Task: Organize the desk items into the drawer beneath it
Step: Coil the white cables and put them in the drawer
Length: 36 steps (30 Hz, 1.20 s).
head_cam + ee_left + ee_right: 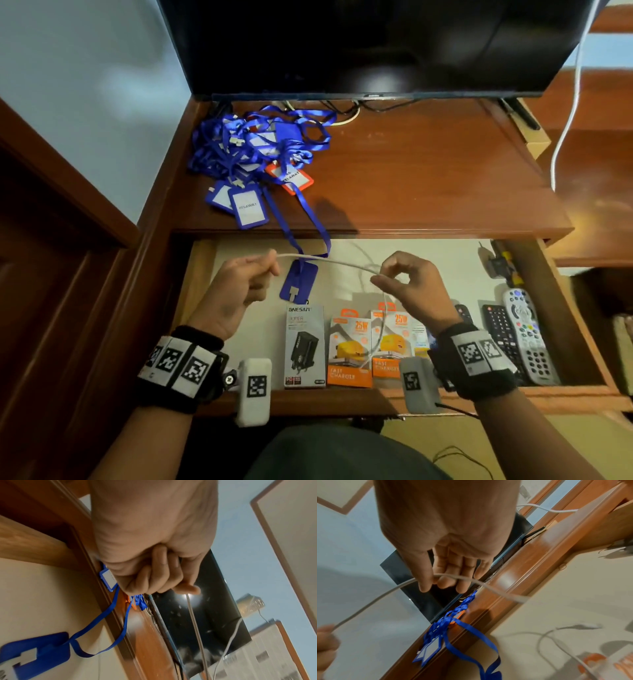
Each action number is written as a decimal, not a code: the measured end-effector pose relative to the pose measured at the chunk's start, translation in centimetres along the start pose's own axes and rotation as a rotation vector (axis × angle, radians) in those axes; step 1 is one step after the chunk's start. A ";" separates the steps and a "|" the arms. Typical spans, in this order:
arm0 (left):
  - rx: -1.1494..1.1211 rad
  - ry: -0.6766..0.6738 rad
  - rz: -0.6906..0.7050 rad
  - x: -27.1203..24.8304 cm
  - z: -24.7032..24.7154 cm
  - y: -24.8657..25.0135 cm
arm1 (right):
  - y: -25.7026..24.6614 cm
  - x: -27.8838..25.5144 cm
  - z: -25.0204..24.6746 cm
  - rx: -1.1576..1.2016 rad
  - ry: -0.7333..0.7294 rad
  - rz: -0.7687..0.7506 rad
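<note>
Both hands hold a thin white cable [329, 262] stretched above the open drawer [239, 335]. My left hand [239, 284] grips one end in a closed fist [163, 577]. My right hand [404, 284] pinches the cable [450, 576] between thumb and fingers, and the rest of it loops down over the charger boxes [363, 346]. A tangle of blue lanyards with badge holders [253, 154] lies at the desk's back left. One blue badge holder [299, 281] hangs by its strap into the drawer.
In the drawer stand a grey charger box [304, 346] and two orange ones, with several remote controls [520, 335] at the right. A dark monitor [359, 44] stands at the back of the desk [428, 171]. Another white cable [568, 113] hangs at the right.
</note>
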<state>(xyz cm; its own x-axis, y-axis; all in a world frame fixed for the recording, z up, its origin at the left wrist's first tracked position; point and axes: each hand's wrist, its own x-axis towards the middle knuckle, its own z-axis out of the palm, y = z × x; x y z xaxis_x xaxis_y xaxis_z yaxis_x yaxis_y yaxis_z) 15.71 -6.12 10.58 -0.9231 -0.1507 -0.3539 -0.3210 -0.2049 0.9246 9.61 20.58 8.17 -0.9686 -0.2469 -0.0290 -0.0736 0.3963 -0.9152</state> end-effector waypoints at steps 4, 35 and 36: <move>-0.268 0.162 0.020 0.6 -1.7 0.7 | 0.2 0.3 -1.7 0.235 0.095 0.062; -0.045 0.292 0.144 2.8 2.3 -0.4 | -4.4 0.1 1.3 -0.377 -0.322 -0.186; 0.028 0.268 0.179 2.9 2.4 -0.2 | -4.6 0.4 1.2 -0.356 -0.322 -0.185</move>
<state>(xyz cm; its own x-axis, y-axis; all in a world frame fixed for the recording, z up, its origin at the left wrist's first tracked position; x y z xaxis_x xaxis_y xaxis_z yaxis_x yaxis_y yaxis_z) 12.62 -4.18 9.71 -0.8781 -0.4315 -0.2066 -0.1682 -0.1259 0.9777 9.88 17.59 11.88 -0.8135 -0.5791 -0.0530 -0.3676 0.5827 -0.7248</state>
